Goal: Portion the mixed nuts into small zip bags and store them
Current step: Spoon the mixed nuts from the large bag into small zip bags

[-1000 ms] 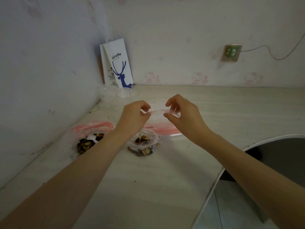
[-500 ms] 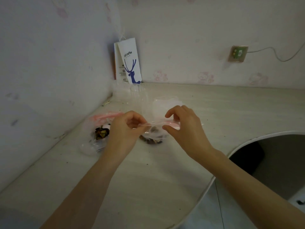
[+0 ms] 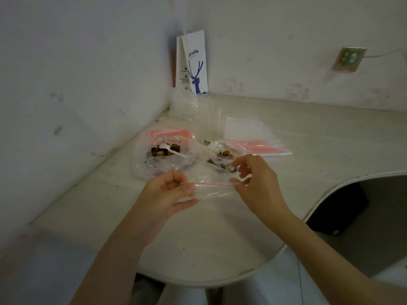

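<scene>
Fingers of the left hand [image 3: 167, 192] pinch one end of a small clear zip bag [image 3: 211, 190], thumb against forefinger at its red seal strip; fingers of the right hand [image 3: 255, 183] pinch the opposite end, the remaining fingers spread loosely above. The bag hangs between the two hands, stretched flat along its seal, raised above the pale surface [image 3: 209, 238]; whether it holds anything cannot be told. Just beyond the right fingers lies a second small bag of mixed nuts [image 3: 224, 154], resting on the surface. Beyond the left fingers lies a large open bag of mixed nuts [image 3: 165, 153] with a white plastic spoon [image 3: 170, 150] set in it. Farther out, beyond the right fingers, a stack of empty zip bags [image 3: 253, 137] with pink seals lies flat. At the far corner, a white paper bag with a blue deer print [image 3: 195, 64] stands against the wall. A wall socket [image 3: 349, 59] sits on the wall to the far right.
</scene>
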